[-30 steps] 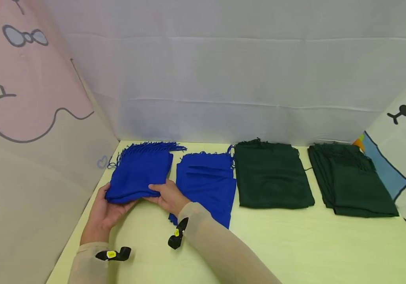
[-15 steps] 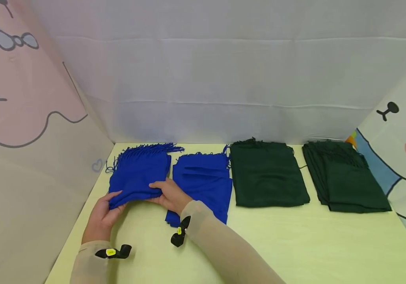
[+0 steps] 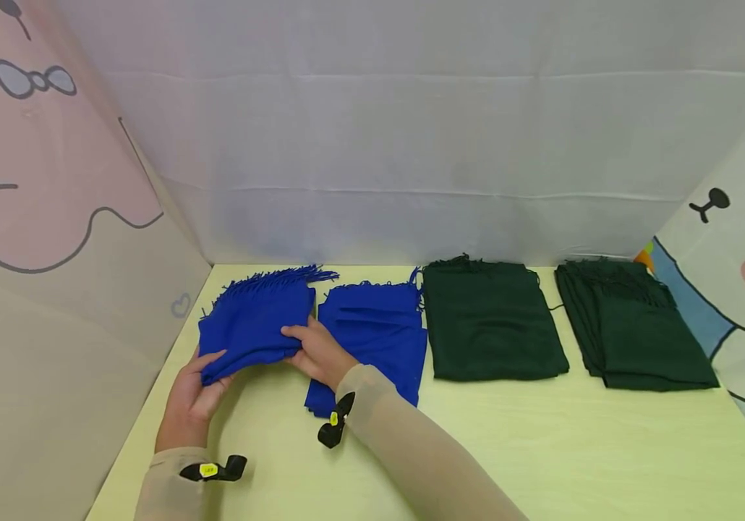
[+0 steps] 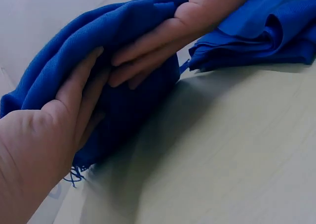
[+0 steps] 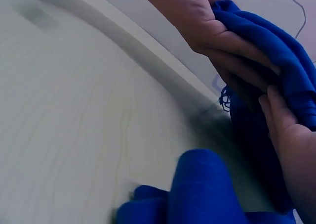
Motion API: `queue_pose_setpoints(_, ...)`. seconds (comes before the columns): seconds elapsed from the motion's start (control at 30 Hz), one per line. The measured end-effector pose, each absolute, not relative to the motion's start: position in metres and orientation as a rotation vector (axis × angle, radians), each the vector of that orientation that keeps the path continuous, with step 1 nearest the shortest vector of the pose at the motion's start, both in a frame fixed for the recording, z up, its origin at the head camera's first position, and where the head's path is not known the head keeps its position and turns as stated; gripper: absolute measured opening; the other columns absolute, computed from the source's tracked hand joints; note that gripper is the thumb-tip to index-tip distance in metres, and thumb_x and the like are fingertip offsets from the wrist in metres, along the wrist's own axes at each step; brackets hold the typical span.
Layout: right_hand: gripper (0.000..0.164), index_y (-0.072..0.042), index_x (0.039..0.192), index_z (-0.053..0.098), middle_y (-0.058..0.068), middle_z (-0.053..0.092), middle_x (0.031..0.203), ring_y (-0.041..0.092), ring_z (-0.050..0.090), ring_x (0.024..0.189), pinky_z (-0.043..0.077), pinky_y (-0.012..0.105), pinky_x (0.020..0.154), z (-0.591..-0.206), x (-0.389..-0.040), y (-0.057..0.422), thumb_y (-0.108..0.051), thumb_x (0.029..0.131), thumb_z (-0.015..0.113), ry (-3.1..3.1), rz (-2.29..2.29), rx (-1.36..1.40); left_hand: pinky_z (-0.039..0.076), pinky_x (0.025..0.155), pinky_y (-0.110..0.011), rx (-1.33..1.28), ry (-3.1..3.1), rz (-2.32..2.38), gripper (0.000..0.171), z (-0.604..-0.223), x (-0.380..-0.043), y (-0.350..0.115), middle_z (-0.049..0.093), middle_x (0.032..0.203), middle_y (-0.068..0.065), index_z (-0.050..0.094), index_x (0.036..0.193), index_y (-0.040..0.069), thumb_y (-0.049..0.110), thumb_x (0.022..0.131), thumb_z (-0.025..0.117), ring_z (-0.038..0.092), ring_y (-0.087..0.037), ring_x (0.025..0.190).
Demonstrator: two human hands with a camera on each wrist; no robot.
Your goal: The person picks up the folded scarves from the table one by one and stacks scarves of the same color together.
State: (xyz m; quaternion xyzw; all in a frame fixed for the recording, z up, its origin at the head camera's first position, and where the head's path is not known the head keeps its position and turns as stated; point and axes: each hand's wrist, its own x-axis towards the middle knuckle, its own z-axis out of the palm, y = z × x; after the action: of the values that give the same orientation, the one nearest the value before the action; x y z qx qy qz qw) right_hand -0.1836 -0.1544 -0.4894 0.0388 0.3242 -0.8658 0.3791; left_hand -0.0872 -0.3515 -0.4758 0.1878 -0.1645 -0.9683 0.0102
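Note:
At the table's left end lies a folded blue scarf [image 3: 255, 318] with its fringe at the back. My left hand [image 3: 190, 394] grips its near left corner, thumb on top and fingers beneath. At the near right corner my right hand [image 3: 320, 351] pinches it the same way. Both wrist views show the near edge raised off the table, with the fingers of the left hand [image 4: 44, 135] and the right hand [image 4: 173, 33] spread under the cloth. A second folded blue scarf [image 3: 379, 340] lies just to the right, partly behind my right wrist and forearm.
Two folded dark green scarves, one in the middle [image 3: 496, 325] and one at the right [image 3: 646, 333], lie along the back of the pale yellow table [image 3: 581, 449]. A white cloth wall [image 3: 411, 145] rises behind; printed cloth walls flank both sides.
My left thumb has come over the top of the blue scarf's corner. The right hand has shifted slightly, and the scarf's near edge now slants up to the right. The camera view shifted slightly.

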Motion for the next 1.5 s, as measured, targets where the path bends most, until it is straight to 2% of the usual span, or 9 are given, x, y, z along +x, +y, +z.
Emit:
queue_pose_setpoints(0.3,0.079,-0.024,0.162,0.006,0.02,0.03,0.158,0.042,0.033,0.143,0.031,0.056,0.114,-0.471,-0.187,-0.147,0.003,0.101,0.049,0.898,-2.203,0.103,0.027,0.118,-0.036,0.298,-0.534,-3.053,0.09,-0.471,-0.086,-0.341,-0.008,0.164,0.018,0.005,0.155,0.051,-0.015,0.099,0.029,-0.003,-0.008,0.151)
queue_pose_setpoints(0.47,0.083,-0.023,0.162,-0.001,0.02,0.023,0.161,0.043,0.029,0.144,0.029,0.056,0.115,-0.456,-0.187,-0.142,0.003,0.101,0.05,0.939,-2.187,0.091,0.03,0.117,-0.045,0.242,-0.466,-3.064,0.085,-0.463,-0.083,-0.335,-0.005,0.163,0.015,0.014,0.155,0.051,-0.012,0.1,0.032,0.018,-0.017,0.148)
queue_pose_setpoints(0.57,0.083,-0.023,0.161,-0.002,0.019,0.023,0.162,0.041,0.029,0.145,0.028,0.055,0.116,-0.449,-0.187,-0.136,0.003,0.101,0.049,0.945,-2.184,0.053,0.029,0.117,-0.049,0.156,-0.432,-3.088,0.079,-0.459,-0.084,-0.333,0.005,0.162,0.012,0.015,0.156,0.049,-0.006,0.102,0.031,0.028,-0.021,0.143)
queue_pose_setpoints(0.67,0.08,-0.025,0.161,0.002,0.016,0.026,0.161,0.038,0.032,0.144,0.03,0.052,0.116,-0.443,-0.187,-0.129,0.003,0.102,0.048,0.94,-2.182,-0.01,0.028,0.117,-0.048,0.104,-0.375,-3.108,0.073,-0.455,-0.086,-0.33,0.02,0.158,0.005,0.011,0.157,0.045,0.0,0.104,0.032,0.032,-0.023,0.142)
queue_pose_setpoints(0.77,0.078,-0.026,0.161,0.007,0.015,0.032,0.159,0.037,0.038,0.142,0.034,0.051,0.114,-0.44,-0.187,-0.123,0.004,0.102,0.047,0.946,-2.182,-0.062,0.033,0.115,-0.044,0.168,-0.33,-3.102,0.067,-0.451,-0.089,-0.325,0.035,0.151,0.0,0.011,0.157,0.039,0.008,0.105,0.038,0.039,-0.023,0.138)
queue_pose_setpoints(0.97,0.075,-0.029,0.161,0.012,0.011,0.036,0.157,0.035,0.043,0.138,0.037,0.052,0.112,-0.435,-0.186,-0.111,0.005,0.102,0.046,0.957,-2.164,-0.137,0.044,0.106,-0.039,0.359,-0.277,-3.059,0.055,-0.442,-0.097,-0.315,0.052,0.138,-0.004,0.027,0.15,0.031,0.013,0.103,0.05,0.055,-0.023,0.124)
queue_pose_setpoints(1.23,0.073,-0.031,0.159,0.018,0.005,0.041,0.153,0.031,0.047,0.136,0.038,0.05,0.112,-0.43,-0.186,-0.097,0.005,0.102,0.046,0.952,-2.184,-0.212,0.046,0.105,-0.037,0.35,-0.329,-3.079,0.06,-0.437,-0.103,-0.303,0.053,0.137,-0.006,0.02,0.153,0.03,0.01,0.103,0.048,0.057,-0.023,0.122)
queue_pose_setpoints(1.33,0.071,-0.031,0.158,0.021,0.005,0.043,0.152,0.031,0.046,0.137,0.037,0.05,0.112,-0.428,-0.187,-0.092,0.005,0.102,0.045,0.947,-2.2,-0.233,0.046,0.105,-0.037,0.307,-0.33,-3.087,0.056,-0.436,-0.107,-0.299,0.052,0.137,-0.006,0.023,0.151,0.027,0.012,0.104,0.049,0.057,-0.024,0.122)
queue_pose_setpoints(1.5,0.073,-0.031,0.159,0.019,0.006,0.04,0.154,0.031,0.044,0.138,0.035,0.051,0.113,-0.426,-0.19,-0.086,0.006,0.102,0.044,0.936,-2.233,-0.226,0.05,0.099,-0.04,0.29,-0.309,-3.114,0.044,-0.435,-0.113,-0.292,0.057,0.133,-0.006,0.037,0.144,0.022,0.021,0.103,0.054,0.06,-0.025,0.117)
